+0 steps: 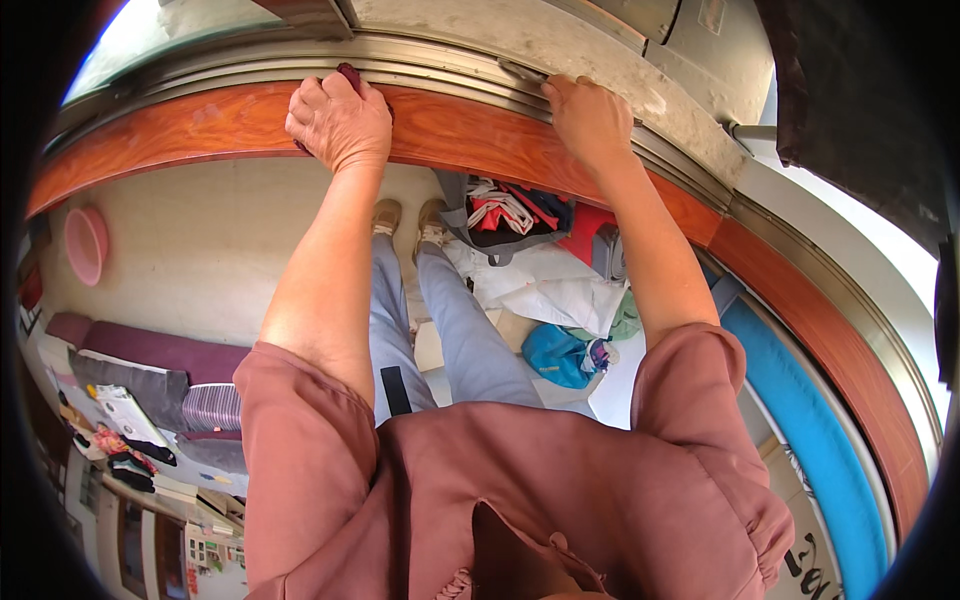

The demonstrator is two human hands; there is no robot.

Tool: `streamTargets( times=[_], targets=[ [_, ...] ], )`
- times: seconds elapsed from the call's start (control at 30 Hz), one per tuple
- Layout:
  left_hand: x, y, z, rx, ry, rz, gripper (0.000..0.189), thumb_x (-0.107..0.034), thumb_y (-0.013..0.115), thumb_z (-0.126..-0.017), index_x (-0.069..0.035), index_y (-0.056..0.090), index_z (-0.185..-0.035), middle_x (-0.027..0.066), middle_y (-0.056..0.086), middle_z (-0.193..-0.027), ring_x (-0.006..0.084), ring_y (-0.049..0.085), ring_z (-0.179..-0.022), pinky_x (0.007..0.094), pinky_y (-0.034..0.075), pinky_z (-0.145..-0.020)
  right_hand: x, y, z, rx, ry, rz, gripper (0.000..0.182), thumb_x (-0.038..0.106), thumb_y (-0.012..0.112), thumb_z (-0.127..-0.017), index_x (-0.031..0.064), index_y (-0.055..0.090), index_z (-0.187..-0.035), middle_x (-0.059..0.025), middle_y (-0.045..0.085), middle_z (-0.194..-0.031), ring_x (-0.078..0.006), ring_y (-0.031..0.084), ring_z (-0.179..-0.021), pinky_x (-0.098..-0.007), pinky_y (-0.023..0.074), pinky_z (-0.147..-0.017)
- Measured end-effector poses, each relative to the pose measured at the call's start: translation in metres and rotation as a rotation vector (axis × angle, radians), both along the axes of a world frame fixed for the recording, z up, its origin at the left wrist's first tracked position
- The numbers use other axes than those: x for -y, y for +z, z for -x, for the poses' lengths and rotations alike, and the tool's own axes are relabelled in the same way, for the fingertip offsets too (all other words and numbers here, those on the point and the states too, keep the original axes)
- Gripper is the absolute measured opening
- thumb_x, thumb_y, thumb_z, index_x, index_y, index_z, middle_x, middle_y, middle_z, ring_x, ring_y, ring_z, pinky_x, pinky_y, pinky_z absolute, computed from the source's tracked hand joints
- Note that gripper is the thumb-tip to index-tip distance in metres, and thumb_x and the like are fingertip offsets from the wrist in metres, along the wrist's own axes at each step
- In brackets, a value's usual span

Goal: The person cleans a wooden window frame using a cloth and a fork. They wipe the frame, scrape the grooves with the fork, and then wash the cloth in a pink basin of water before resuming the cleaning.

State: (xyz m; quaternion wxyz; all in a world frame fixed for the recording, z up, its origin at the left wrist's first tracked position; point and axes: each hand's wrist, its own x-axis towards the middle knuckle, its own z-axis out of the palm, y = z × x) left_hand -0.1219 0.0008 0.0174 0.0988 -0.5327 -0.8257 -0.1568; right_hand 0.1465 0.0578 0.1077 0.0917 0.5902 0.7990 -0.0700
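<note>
My left hand (337,124) is closed over a dark red cloth (349,76), which peeks out past the fingers. It rests on the reddish wooden window sill (465,124), beside the metal track. In my right hand (594,120) is a thin flat tool with a metal blade (523,71); its exact kind is hard to tell, since the grip is hidden. The blade lies along the grooves of the sliding window track (435,73). Beyond the track runs a rough, stained concrete ledge (480,30).
Below the sill are a grey bag (499,244) of clothes, white plastic sheeting (540,289) and a blue bag (555,356). A pink basin (86,246) stands on the floor at left, near a purple-cushioned sofa (165,349). A window pane (180,37) is at upper left.
</note>
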Motion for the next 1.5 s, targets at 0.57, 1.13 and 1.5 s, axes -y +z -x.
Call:
streamTargets(
  times=[0.57, 1.13, 1.5],
  targets=[
    [-0.002, 0.0, -0.003, 0.006, 0.009, 0.027, 0.032, -0.033, 0.067, -0.081, -0.008, 0.058, -0.099, 0.0154, 0.055, -0.121, 0.0364, 0.045, -0.117, 0.0517, 0.034, -0.098, -0.042, -0.02, -0.024, -0.181, -0.157, 0.412, 0.033, 0.041, 0.058, -0.091, 0.0113, 0.072, -0.089, -0.0135, 0.071, -0.087, -0.0352, 0.067, -0.089, -0.0458, 0.0521, -0.078],
    [-0.003, 0.003, -0.004, -0.016, 0.014, 0.065, 0.03, -0.031, 0.065, -0.083, -0.006, 0.059, -0.098, 0.0168, 0.055, -0.121, 0.0374, 0.044, -0.117, 0.0516, 0.033, -0.098, 0.014, -0.008, 0.031, -0.424, -0.106, -0.146, 0.027, 0.041, 0.064, -0.089, 0.0158, 0.069, -0.081, -0.0136, 0.062, -0.061, -0.0375, 0.062, -0.062, -0.0448, 0.0482, -0.053],
    [-0.003, 0.008, -0.008, 0.033, 0.032, 0.088, 0.03, -0.031, 0.064, -0.084, -0.005, 0.06, -0.098, 0.0176, 0.056, -0.124, 0.0374, 0.045, -0.119, 0.0521, 0.034, -0.099, 0.032, -0.007, 0.084, -1.739, -1.282, 0.95, 0.02, 0.018, 0.041, -0.105, 0.0035, 0.054, -0.104, -0.0006, 0.047, -0.062, -0.0136, 0.044, -0.051, -0.0378, 0.0487, -0.062]
  ],
)
